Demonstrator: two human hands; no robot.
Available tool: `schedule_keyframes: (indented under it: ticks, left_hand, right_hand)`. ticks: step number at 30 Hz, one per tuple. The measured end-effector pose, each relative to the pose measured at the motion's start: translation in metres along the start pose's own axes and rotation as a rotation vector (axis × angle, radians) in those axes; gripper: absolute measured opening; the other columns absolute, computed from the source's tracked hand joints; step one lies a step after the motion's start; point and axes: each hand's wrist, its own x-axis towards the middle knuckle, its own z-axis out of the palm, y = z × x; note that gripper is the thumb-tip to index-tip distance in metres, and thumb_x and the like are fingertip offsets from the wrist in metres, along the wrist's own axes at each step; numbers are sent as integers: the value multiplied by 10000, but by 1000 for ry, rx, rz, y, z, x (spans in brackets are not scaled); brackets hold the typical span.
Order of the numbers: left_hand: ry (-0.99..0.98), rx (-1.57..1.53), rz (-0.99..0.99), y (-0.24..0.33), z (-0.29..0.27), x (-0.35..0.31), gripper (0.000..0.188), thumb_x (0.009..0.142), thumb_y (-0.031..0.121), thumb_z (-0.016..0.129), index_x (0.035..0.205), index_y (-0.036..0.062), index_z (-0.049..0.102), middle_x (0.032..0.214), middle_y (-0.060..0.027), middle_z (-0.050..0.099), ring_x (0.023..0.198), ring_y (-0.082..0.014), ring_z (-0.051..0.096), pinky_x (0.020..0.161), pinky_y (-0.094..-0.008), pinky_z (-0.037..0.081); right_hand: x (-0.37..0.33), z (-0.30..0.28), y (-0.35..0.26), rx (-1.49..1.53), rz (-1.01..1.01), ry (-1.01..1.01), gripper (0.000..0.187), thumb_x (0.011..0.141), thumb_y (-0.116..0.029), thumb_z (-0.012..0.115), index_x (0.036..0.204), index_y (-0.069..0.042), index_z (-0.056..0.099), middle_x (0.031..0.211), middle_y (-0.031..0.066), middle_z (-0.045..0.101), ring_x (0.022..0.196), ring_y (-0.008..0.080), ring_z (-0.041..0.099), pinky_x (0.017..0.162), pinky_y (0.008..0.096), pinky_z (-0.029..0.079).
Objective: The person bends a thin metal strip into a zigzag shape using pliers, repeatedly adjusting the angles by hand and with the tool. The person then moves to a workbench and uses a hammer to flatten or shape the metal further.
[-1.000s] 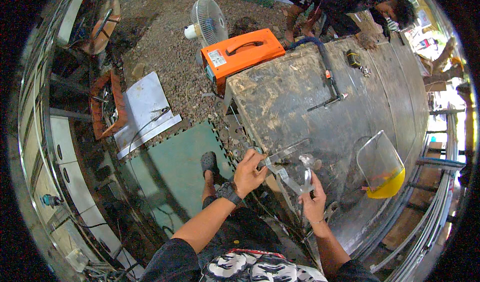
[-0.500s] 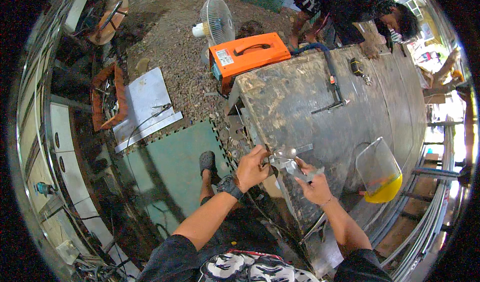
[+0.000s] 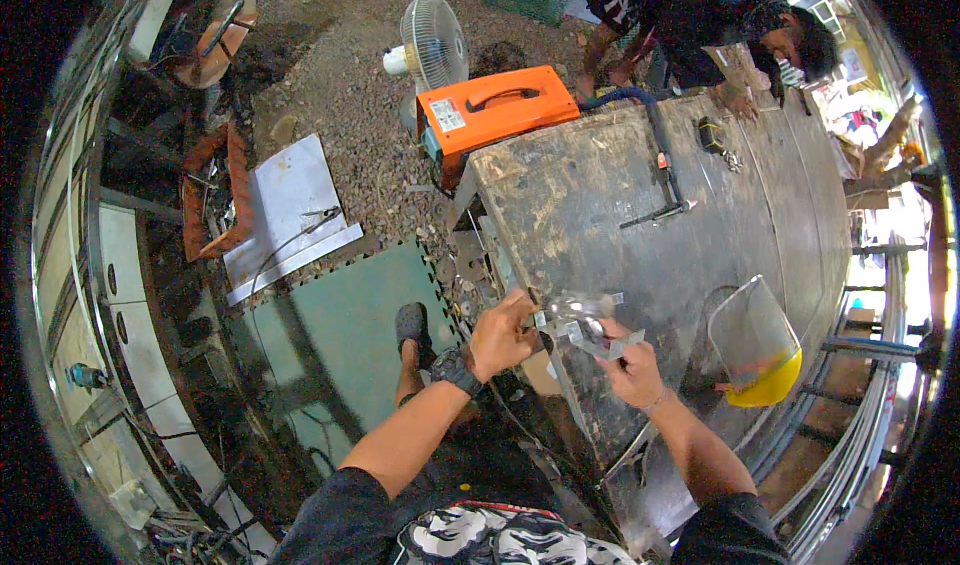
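Observation:
My left hand (image 3: 504,339), a watch on its wrist, is closed in a pinch at the near left edge of the worktable (image 3: 570,175). What its fingers hold, if anything, is hidden; a small shiny tab shows beside the fingertips. My right hand (image 3: 634,375) grips a shiny metal bracket (image 3: 590,343) with flat, angled tabs, tilted above the tabletop close to the left fingers. Just beyond it lies a rounded shiny metal piece (image 3: 588,306), partly smeared by blur.
A clear face shield (image 3: 760,350) with a yellow top lies at the right. Farther off are a welding torch (image 3: 662,212), a tape measure (image 3: 711,135), an orange welding machine (image 3: 510,113) and a fan (image 3: 436,43). Another person (image 3: 700,25) bends over the table's far end.
My right hand has turned the bracket slightly, so its tabs sit at another angle. My left hand stays nearly in place.

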Motion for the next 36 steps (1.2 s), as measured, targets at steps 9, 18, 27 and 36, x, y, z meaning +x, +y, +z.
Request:
schedule_keyframes:
  ticks: [9,18,27,36]
  left_hand:
    - [-53,-16,5,6,-8,5,359,768,31,751,1104,25,625,1028,-147,601,808,-384,669,704,-441,549]
    - [15,-196,-58,-1,-20,6,334,788,-28,826,1086,23,684,940,-95,571,752,-266,548,633,-363,458]
    - [-20,-117,-140,17,-87,17,304,801,131,930,1007,16,739,935,-51,681,859,-181,620,756,-327,485]
    - [-192,-580,-554,75,-127,20,244,929,23,819,1149,25,714,989,-24,767,826,-128,726,785,-300,581]
  right_hand:
    - [2,2,4,40,51,-30,501,970,-89,713,1465,-85,633,1145,172,738,922,363,732,863,413,588]
    - [-26,8,16,-105,396,390,498,989,-178,731,1458,-38,635,1282,200,730,1018,372,734,906,412,581]
    - [-57,36,54,-748,456,574,548,991,-302,712,1470,-52,619,1212,233,658,1126,440,618,964,519,498]
    - [57,29,-103,-443,-134,155,527,941,-251,738,1432,-85,642,1193,128,674,1148,353,630,1098,531,424]
